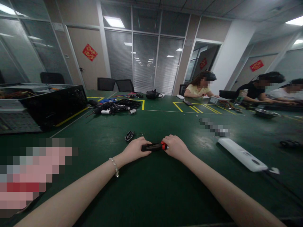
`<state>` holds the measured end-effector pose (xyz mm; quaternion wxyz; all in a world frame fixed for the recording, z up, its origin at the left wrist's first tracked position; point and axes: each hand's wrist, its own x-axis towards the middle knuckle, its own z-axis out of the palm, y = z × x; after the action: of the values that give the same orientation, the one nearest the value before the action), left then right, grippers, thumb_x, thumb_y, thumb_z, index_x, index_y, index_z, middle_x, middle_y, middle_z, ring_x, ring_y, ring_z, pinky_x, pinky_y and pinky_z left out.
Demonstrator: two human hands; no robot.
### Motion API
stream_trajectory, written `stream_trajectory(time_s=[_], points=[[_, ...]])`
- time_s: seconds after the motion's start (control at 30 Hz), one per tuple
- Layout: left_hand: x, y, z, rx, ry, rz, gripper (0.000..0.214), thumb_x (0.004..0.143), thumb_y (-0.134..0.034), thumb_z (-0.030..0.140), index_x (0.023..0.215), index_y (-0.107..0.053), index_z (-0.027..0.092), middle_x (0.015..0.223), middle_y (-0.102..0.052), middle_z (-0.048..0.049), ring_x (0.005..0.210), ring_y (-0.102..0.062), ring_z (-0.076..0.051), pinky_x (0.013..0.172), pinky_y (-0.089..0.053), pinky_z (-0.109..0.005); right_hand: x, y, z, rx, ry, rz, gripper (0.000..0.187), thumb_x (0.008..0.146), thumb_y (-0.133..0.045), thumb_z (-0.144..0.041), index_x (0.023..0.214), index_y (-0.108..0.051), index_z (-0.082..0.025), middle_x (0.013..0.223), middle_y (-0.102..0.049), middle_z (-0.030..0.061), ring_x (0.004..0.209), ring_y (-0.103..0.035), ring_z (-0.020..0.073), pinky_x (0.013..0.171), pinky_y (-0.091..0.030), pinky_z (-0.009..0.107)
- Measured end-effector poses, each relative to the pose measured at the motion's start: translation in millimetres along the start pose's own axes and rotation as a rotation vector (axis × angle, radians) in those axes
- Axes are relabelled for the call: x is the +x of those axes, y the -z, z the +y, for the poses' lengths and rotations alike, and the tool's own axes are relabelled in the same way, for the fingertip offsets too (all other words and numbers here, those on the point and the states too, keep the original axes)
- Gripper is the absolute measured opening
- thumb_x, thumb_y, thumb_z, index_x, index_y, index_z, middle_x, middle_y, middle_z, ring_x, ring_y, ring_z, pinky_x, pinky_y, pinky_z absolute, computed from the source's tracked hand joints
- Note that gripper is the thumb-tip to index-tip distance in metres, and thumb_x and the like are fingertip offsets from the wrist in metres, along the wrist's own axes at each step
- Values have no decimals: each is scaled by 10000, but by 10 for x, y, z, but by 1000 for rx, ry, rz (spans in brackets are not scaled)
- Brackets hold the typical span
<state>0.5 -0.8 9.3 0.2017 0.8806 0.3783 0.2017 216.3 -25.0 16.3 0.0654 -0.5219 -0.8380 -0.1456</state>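
Both my hands meet over the green table a little ahead of me. My left hand, with a bead bracelet on its wrist, is closed round the black end of a short black tool with a red collar. My right hand is closed on the red end of the same tool. The tool lies level, close to the tabletop. A small black ridged part rests on the table just beyond my left hand.
A white power strip lies to the right. A black computer case stands at the far left, and a pile of black tools and parts sits behind it. Three people sit working at the far right side of the table.
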Motion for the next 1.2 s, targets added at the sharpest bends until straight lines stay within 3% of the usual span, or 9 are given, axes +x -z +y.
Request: stream_trajectory(time_s=[0.33,0.67,1.2], points=[[-7,4,15,-10,13,-6,326,711,-570,351,1018,-554,243,889,-498,-2,703,-495,-132,606,-397,-230,4,6,12,-46,40,62,136,686,-498,-158,806,-562,-154,806,-581,54,736,-465,163,651,-321,264],[-11,-1,37,1,-4,5,322,709,-579,325,1015,-530,239,935,-503,-8,799,-506,-156,688,-404,-263,-6,-10,9,39,6,20,138,693,-523,-201,818,-568,-164,799,-581,41,722,-482,151,641,-350,256],[-10,-3,29,23,-12,16,302,711,-568,347,990,-545,234,877,-507,0,722,-503,-141,617,-394,-240,5,8,15,-81,59,55,139,692,-485,-142,810,-558,-154,812,-572,52,754,-454,171,660,-303,272]])
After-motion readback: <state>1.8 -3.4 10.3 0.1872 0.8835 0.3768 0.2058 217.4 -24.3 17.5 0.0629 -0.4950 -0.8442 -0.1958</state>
